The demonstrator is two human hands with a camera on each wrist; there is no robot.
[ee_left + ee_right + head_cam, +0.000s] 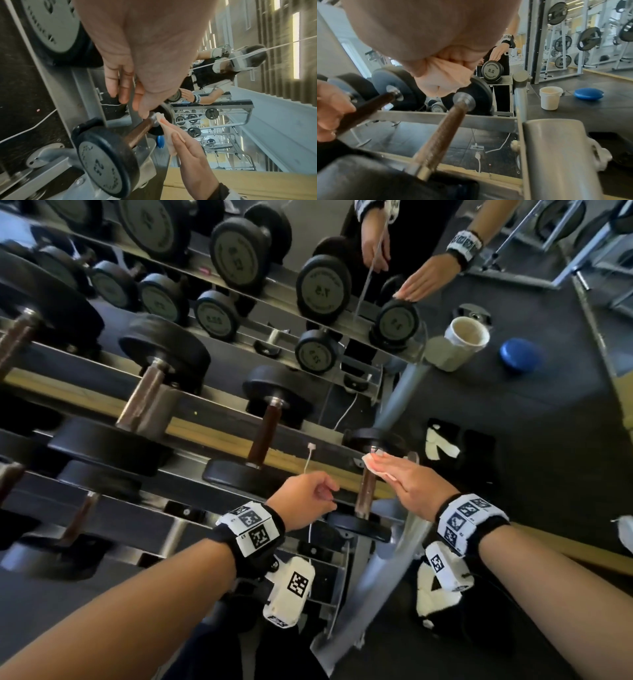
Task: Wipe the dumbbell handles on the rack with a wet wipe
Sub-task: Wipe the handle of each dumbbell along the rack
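Right hand (407,477) is lying almost flat in the lower middle of the head view, with straight fingers carrying the pale wet wipe (373,462) at the far end of the last dumbbell handle (365,493), close to the black end weight (373,436). Left hand (305,499) is hanging just to the left of that handle with loosely curled fingers, and it is holding nothing that I can see. In the left wrist view the handle (140,131) is running from the frame centre toward the lower left, and the wipe (165,127) is touching its far end under the right hand (188,146). In the right wrist view the wipe (441,77) is hanging under the palm in the upper middle, just above the metal collar of the handle (443,129), which is crossing the centre. To do this step well, I think the fingers should be folding the wipe around the bar and drawing it along the whole length toward the near weight, with some turning of the wrist to reach the underside. A white cup (467,332) is standing on the floor at the upper right.
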